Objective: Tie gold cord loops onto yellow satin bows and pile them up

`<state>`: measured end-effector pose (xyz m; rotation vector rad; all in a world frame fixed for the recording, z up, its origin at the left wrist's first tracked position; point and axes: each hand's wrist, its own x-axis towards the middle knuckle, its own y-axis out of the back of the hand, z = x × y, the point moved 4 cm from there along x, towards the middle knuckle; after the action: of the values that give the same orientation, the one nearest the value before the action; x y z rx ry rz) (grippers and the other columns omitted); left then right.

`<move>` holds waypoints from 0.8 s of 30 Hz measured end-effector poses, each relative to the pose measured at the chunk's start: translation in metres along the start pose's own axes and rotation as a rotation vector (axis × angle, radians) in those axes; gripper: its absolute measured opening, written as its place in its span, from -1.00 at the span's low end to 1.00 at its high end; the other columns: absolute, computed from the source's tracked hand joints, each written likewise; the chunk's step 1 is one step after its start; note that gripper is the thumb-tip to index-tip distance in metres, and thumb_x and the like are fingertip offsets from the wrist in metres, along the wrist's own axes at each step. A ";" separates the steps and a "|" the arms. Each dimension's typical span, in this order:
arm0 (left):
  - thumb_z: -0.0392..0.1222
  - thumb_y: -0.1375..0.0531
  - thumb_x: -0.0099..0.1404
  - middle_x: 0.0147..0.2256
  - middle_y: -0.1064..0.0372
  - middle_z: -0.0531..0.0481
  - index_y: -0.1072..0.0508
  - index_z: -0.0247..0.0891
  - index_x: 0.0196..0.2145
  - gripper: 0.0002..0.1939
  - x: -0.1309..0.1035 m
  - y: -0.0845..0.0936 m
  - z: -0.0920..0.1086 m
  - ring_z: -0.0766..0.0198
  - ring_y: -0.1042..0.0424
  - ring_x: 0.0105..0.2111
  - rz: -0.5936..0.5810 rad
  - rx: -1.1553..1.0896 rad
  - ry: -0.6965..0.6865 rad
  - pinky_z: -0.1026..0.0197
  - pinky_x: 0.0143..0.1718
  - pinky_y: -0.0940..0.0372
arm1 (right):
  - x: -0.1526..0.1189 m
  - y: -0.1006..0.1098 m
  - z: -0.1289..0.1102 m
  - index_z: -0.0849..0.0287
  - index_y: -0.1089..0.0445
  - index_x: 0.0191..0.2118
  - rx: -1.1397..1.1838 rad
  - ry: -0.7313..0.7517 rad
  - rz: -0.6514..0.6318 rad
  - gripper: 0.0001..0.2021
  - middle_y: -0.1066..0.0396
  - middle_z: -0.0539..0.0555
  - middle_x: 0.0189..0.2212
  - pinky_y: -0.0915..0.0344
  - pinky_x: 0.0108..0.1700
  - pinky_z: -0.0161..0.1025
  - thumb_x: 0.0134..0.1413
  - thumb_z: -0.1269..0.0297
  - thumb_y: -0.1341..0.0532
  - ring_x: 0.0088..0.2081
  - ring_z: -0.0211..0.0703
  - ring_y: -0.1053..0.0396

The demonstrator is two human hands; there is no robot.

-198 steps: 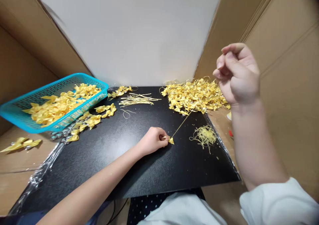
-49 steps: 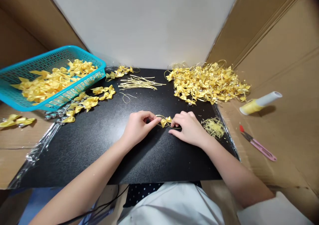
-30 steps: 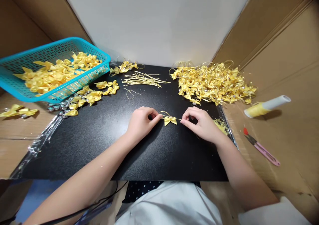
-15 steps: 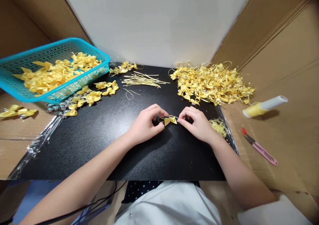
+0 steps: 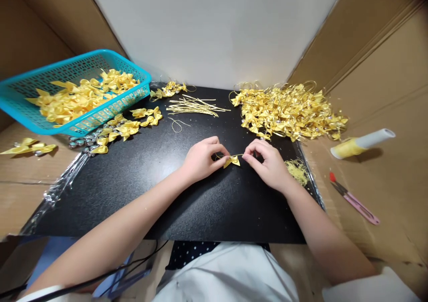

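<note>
A small yellow bow [image 5: 233, 161] lies over the black board between my hands. My left hand [image 5: 204, 160] pinches the bow's left side, thumb and index finger together. My right hand [image 5: 265, 163] pinches the end of a thin gold cord [image 5: 238, 155] that runs from the bow. Part of the cord loops out near my left fingertips. Beyond my hands lie a bundle of cut gold cords [image 5: 195, 106] and one loose curled cord [image 5: 179, 124].
A turquoise basket [image 5: 75, 126] of yellow bows stands at the left, with bows and silver bells beside it. At the right are a large pile of corded bows [image 5: 287, 112], cord scraps [image 5: 297, 171], pink-handled snips [image 5: 359, 206] and a white tube [image 5: 374, 138].
My left fingers have closed onto the bow. My right hand has drawn slightly away to the right, and the cord between the hands is straighter. The view has shifted slightly.
</note>
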<state>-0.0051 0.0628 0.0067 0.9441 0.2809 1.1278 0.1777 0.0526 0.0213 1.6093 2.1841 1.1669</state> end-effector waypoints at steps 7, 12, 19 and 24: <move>-0.21 -0.22 0.22 -0.35 -0.33 0.01 -0.52 -0.25 -0.20 -0.81 0.001 0.008 0.006 0.29 -0.36 -0.32 0.093 -0.020 -0.073 0.23 -0.25 -0.27 | 0.001 -0.002 -0.002 0.14 -0.29 -0.42 0.028 0.001 -0.001 -0.84 -0.34 0.02 -0.41 -0.13 -0.19 -0.17 0.21 0.29 -0.16 -0.30 -0.15 -0.27; -0.18 -0.24 0.26 -0.37 -0.41 -0.01 -0.54 -0.25 -0.36 -0.89 0.004 -0.004 0.009 0.29 -0.39 -0.33 0.085 -0.106 -0.118 0.25 -0.28 -0.26 | 0.001 -0.005 -0.005 0.14 -0.29 -0.42 0.037 0.034 0.004 -0.82 -0.34 0.02 -0.42 -0.14 -0.20 -0.17 0.22 0.27 -0.15 -0.30 -0.16 -0.27; -0.19 -0.26 0.24 -0.43 -0.49 0.04 -0.58 -0.24 -0.36 -0.89 0.000 -0.004 -0.006 0.41 -0.26 -0.53 0.091 -0.182 0.037 0.30 -0.45 -0.16 | 0.000 0.001 0.002 0.13 -0.30 -0.42 0.063 0.012 0.081 -0.84 -0.31 -0.01 -0.44 -0.15 -0.23 -0.19 0.19 0.28 -0.19 -0.34 -0.19 -0.25; -0.17 -0.27 0.21 -0.60 -0.36 0.11 -0.62 -0.22 -0.32 -0.86 0.001 -0.005 -0.011 0.42 -0.17 -0.59 0.067 -0.204 0.160 0.31 -0.50 -0.09 | 0.001 0.005 0.004 0.13 -0.30 -0.43 0.077 -0.001 0.122 -0.85 -0.30 -0.02 -0.47 -0.15 -0.29 -0.22 0.17 0.30 -0.19 -0.37 -0.21 -0.23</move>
<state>-0.0084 0.0684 -0.0038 0.6890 0.2596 1.2709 0.1832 0.0558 0.0228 1.7964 2.1829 1.1262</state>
